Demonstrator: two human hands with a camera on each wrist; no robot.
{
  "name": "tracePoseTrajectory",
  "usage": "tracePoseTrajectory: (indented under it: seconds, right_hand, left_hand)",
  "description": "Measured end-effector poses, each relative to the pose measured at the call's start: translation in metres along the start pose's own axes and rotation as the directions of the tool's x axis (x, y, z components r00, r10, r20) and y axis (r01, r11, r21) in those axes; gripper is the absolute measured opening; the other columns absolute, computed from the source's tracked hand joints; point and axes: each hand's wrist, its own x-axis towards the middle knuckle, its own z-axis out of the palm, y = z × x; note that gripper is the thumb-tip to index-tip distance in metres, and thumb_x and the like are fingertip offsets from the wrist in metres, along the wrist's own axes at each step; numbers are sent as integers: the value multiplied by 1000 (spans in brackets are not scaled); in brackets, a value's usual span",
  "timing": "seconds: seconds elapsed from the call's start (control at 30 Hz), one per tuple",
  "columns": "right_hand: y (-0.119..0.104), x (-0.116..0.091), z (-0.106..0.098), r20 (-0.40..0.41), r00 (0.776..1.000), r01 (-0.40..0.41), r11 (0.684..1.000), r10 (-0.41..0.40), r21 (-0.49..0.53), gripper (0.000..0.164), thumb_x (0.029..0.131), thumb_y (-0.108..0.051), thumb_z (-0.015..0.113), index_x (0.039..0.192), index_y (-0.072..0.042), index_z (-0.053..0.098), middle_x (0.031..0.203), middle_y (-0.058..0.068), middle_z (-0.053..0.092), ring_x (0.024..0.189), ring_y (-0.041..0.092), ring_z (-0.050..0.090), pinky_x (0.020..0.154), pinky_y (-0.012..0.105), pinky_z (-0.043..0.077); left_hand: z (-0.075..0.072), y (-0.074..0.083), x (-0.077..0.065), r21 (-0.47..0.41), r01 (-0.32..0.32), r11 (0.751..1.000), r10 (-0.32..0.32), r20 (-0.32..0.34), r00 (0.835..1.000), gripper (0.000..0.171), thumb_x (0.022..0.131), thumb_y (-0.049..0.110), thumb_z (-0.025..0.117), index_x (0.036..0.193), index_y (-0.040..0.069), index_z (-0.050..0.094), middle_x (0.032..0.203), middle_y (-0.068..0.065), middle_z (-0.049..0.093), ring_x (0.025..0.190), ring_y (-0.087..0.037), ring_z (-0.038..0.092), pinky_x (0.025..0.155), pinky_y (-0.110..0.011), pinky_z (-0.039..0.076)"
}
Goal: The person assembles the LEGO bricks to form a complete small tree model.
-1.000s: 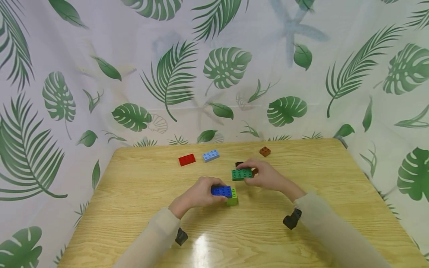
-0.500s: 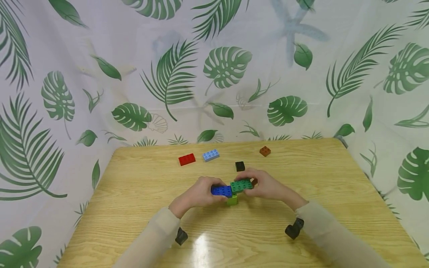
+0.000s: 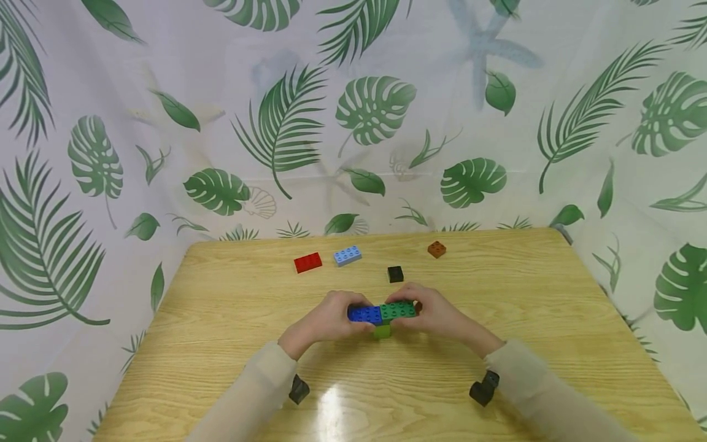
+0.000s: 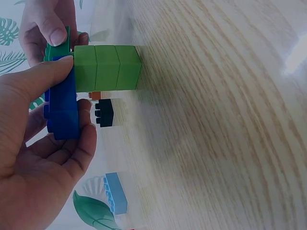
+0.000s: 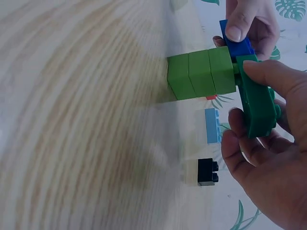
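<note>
A stack of lime green bricks (image 4: 108, 68) stands upright on the table. On one side of its top sits a blue brick (image 3: 364, 315), jutting out to the left. My left hand (image 3: 330, 316) pinches that blue brick between thumb and fingers. With thumb and fingers my right hand (image 3: 439, 312) grips a dark green brick (image 5: 258, 103) over the other side of the stack's top, end to end with the blue one. In the right wrist view a lime stud shows in a small gap between the stack and the dark green brick.
Beyond the hands lie a black brick (image 3: 395, 274), a light blue brick (image 3: 347, 256), a red brick (image 3: 307, 263) and a small brown brick (image 3: 437, 249). A leaf-patterned cloth (image 3: 309, 221) hangs behind the wooden table (image 3: 232, 288).
My right hand has brought the dark green brick nearer and down to the top of the lime stack, beside the blue brick. The black brick is now uncovered. My left hand stays put.
</note>
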Motion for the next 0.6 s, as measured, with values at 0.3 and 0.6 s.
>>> tracePoseTrajectory:
  seconds: [0.3,0.6]
  right_hand:
    - [2,-1,4,-28,1000,12,1000,-12,-11,34,94,-24,82,126,-16,72,123,6,68,91,14,53,73,25,46]
    - [1,-1,4,-11,999,36,999,-36,-3,33,95,-22,81,126,-14,72,120,6,68,88,13,53,72,23,45]
  left_hand:
    - [0,0,1,10,-2,1000,1,7,1000,36,95,30,81,125,12,74,115,-1,74,98,-14,62,91,-29,54]
    - [0,0,0,-3,6,1000,-6,12,1000,37,95,30,80,126,11,73,117,-2,74,100,-15,62,95,-32,54]
